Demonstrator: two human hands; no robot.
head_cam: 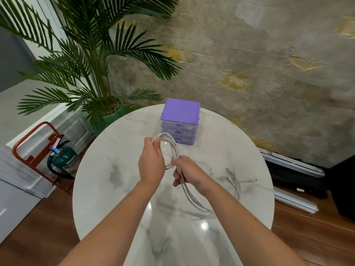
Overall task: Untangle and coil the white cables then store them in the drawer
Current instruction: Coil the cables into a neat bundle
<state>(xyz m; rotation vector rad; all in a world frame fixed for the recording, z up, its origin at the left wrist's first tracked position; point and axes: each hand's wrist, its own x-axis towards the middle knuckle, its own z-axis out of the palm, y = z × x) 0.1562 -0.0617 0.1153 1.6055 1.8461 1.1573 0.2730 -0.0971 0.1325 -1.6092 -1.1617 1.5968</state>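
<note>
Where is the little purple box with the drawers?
In the head view, the small purple plastic drawer box stands at the far edge of the round white marble table, just beyond the coil of white cable held in both hands.

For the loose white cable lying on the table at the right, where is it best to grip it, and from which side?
Probably from above, at the curved middle of the loose cable. It lies flat on the table, its thin ends splay apart, and nothing covers it.

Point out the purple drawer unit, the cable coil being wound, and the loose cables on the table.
purple drawer unit (pixel 180 112), head view, on its lid.
cable coil (pixel 175 148), head view, on its right-hand strands.
loose cables (pixel 237 186), head view, on their bend.
</note>
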